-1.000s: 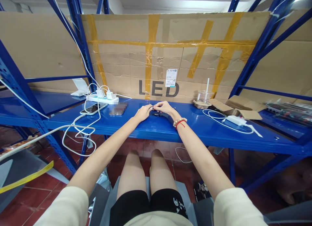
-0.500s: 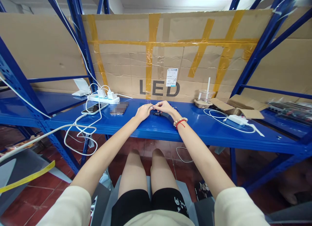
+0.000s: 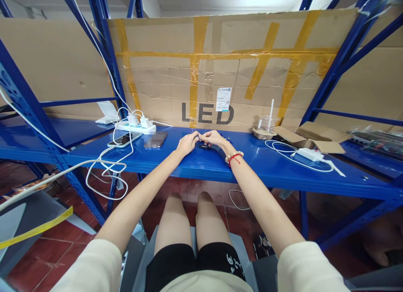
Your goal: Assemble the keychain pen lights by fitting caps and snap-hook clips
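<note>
Above the blue tabletop [image 3: 201, 168], my left hand [image 3: 188, 143] and my right hand [image 3: 215, 139] meet fingertip to fingertip. Both are closed in a pinch around a small dark, partly shiny piece [image 3: 197, 137], too small and too covered by fingers to name. Just under my right hand lies a small black item [image 3: 204, 147] on the table. Some dark blue bits show behind the right fingers, half hidden. A bead bracelet [image 3: 233, 156] with a red string circles my right wrist.
On the left are a white power strip [image 3: 135, 127] with plugs, two phones, one being a phone [image 3: 125, 140] beside looped white cables. To the right stand a plastic cup with a straw [image 3: 267, 124], a white adapter [image 3: 310, 154] with cable and an opened cardboard box [image 3: 324, 136]. A large carton [image 3: 163, 82] closes the back.
The view has shifted slightly. My hands stay together at the same spot, with only small finger movement around the little piece.
</note>
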A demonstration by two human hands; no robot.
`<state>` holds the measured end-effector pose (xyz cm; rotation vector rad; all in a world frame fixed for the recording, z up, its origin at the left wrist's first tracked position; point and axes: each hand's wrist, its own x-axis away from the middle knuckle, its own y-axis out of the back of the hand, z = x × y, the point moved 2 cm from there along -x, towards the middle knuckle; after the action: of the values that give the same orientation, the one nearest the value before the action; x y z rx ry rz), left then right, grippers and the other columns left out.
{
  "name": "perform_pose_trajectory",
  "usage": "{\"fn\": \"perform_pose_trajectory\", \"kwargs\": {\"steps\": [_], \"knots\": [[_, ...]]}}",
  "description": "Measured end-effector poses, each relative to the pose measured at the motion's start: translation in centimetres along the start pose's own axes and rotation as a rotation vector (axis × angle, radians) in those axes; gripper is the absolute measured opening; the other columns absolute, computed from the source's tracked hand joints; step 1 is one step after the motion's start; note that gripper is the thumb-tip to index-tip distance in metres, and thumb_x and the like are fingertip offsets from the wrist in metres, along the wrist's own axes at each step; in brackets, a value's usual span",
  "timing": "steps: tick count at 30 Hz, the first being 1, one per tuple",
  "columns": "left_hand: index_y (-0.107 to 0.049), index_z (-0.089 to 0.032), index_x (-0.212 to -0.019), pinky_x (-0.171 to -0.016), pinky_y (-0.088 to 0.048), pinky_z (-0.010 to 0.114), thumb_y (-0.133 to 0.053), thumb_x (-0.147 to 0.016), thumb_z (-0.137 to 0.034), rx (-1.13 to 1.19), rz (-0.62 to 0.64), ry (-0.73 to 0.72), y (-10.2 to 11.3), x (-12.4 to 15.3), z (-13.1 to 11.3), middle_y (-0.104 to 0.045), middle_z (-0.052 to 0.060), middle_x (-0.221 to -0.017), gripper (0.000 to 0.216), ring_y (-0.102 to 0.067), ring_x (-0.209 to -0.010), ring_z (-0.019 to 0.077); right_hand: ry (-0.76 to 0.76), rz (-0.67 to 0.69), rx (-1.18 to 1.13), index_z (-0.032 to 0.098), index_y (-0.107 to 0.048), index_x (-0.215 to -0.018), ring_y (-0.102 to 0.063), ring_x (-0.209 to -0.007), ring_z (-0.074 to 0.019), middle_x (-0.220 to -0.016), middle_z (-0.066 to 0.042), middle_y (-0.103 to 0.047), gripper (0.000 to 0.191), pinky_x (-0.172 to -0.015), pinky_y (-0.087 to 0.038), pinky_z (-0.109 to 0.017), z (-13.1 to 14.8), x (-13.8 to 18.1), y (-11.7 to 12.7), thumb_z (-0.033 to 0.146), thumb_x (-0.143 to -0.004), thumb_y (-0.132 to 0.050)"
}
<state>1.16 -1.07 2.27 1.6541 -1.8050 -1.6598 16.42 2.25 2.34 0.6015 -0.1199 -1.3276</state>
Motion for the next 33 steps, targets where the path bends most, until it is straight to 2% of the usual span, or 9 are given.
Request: {"fn": "perform_pose_trajectory", "kwargs": {"steps": [5, 9, 13, 18, 22, 26, 33], "knots": [[-0.055, -0.026, -0.105, -0.079, -0.047, 0.034, -0.034, -0.09, -0.032, -0.006, -0.004, 0.032, -0.4, -0.2, 0.2, -0.067, 0.005, -0.104, 0.026, -0.061, -0.1, 0.0251, -0.021, -0.033, 0.004, 0.013, -0.064, -0.059, -0.046, -0.042, -0.0062, -0.047, -0.001, -0.054, 0.048, -0.036, -0.034, -0.017, 0.2, 0.1, -0.2, 0.06, -0.058, -0.071], [-0.054, -0.025, -0.109, -0.082, -0.046, 0.036, -0.029, -0.092, -0.031, -0.023, 0.0, 0.047, -0.7, -0.4, 0.5, -0.064, 0.007, -0.113, 0.03, -0.058, -0.105, 0.0263, 0.063, -0.036, 0.05, 0.013, -0.061, -0.058, -0.05, -0.046, -0.0076, -0.058, -0.004, -0.06, 0.051, -0.036, -0.034, -0.017, 0.5, 0.1, 0.1, 0.063, -0.06, -0.068], [-0.052, -0.026, -0.111, -0.085, -0.045, 0.037, -0.028, -0.092, -0.032, -0.002, -0.007, 0.135, -0.7, -0.5, 0.7, -0.062, 0.006, -0.117, 0.032, -0.057, -0.108, 0.0258, 0.127, -0.033, 0.205, 0.012, -0.068, -0.068, -0.048, -0.045, -0.0075, -0.057, -0.004, -0.062, 0.051, -0.04, -0.035, -0.019, 0.7, 0.5, 0.9, 0.062, -0.059, -0.068], [-0.05, -0.029, -0.109, -0.085, -0.044, 0.037, -0.025, -0.092, -0.035, 0.0, 0.01, 0.272, -0.4, -0.3, 0.7, -0.061, 0.004, -0.118, 0.032, -0.055, -0.108, 0.0245, -0.055, 0.186, 0.332, 0.014, -0.073, -0.083, -0.051, -0.051, -0.0079, -0.068, -0.003, -0.066, 0.048, -0.042, -0.037, -0.018, 1.4, 1.5, 1.4, 0.051, -0.053, -0.077], [-0.049, -0.028, -0.107, -0.084, -0.043, 0.038, -0.02, -0.092, -0.038, -0.002, 0.04, 0.302, -0.4, -0.4, 0.7, -0.06, 0.005, -0.117, 0.035, -0.055, -0.108, 0.0253, -0.19, 0.252, 0.394, 0.017, -0.073, -0.092, -0.054, -0.056, -0.0086, -0.072, -0.003, -0.067, 0.043, -0.044, -0.039, -0.016, 1.7, 1.7, 1.3, 0.039, -0.055, -0.079], [-0.049, -0.027, -0.102, -0.084, -0.043, 0.038, -0.019, -0.091, -0.037, 0.01, 0.021, 0.312, -0.4, -0.4, 0.7, -0.06, 0.006, -0.114, 0.034, -0.055, -0.106, 0.0249, -0.093, 0.241, 0.367, 0.015, -0.073, -0.089, -0.055, -0.056, -0.008, -0.077, -0.005, -0.069, 0.031, -0.044, -0.041, -0.015, 1.3, 1.2, 0.4, 0.03, -0.063, -0.075], [-0.057, -0.026, -0.088, -0.081, -0.042, 0.034, -0.029, -0.086, -0.039, -0.066, -0.033, 0.29, -0.2, -0.2, 0.2, -0.06, 0.004, -0.102, 0.031, -0.057, -0.099, 0.0234, -0.006, 0.195, 0.328, 0.012, -0.072, -0.09, -0.052, -0.049, -0.0064, -0.075, -0.006, -0.069, 0.036, -0.042, -0.042, -0.016, 0.7, 0.8, -0.3, 0.036, -0.063, -0.076]]}}
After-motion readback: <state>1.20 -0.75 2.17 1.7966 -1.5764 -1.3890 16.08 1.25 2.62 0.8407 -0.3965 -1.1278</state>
